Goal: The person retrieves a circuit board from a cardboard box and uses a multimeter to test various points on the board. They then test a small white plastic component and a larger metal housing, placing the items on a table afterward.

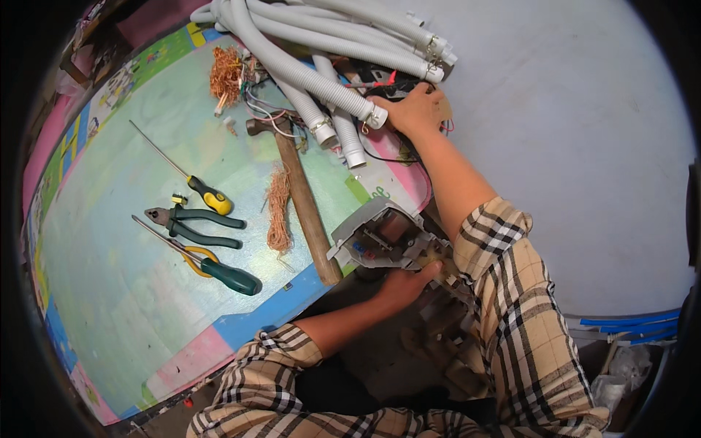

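Head view: grey plastic housing [363,217], open-faced, brownish internals exposed, grasped by fingers of left hand [406,285]; right hand [418,111] at dark wires [398,89], finger closure cannot be determined

The left hand [407,286] holds an opened grey housing [356,219] at the table's [109,255] near edge. The right hand [418,111] reaches far, touching dark wires [391,92] beside white corrugated hoses [315,79]. Farther left lie a hammer [309,208], a copper-coloured bundle [277,208], pliers [175,218], a yellow-black screwdriver [212,196] and a green-handled screwdriver [232,277].
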`<state>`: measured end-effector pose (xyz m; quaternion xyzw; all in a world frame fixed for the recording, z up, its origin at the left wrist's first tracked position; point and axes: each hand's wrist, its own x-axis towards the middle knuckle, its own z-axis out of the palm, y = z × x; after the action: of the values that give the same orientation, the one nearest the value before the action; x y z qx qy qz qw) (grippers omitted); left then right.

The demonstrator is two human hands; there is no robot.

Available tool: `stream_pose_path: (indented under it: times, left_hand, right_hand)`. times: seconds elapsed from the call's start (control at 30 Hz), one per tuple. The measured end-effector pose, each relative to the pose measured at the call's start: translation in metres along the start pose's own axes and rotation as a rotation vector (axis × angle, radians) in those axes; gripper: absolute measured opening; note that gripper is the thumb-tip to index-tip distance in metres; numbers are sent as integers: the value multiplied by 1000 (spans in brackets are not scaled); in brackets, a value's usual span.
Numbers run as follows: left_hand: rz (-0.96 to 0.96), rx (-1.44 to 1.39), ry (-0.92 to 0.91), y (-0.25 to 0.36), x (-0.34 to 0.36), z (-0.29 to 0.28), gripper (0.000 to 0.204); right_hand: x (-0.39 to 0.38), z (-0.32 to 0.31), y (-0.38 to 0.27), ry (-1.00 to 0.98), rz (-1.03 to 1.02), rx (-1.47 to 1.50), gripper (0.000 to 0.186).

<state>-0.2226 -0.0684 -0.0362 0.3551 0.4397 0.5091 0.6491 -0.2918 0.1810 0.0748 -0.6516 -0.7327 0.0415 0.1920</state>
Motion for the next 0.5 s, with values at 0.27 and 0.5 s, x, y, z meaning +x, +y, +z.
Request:
stream_pose_path:
  times: [0.27,0.5]
  left_hand:
    - [59,-116,7,4,-7,9,37]
    - [-54,-226,-18,9,-19,19,41]
  right_hand:
    - [11,-57,17,-58,-154,63,86]
    - [-73,-166,82,-190,-240,119,92]
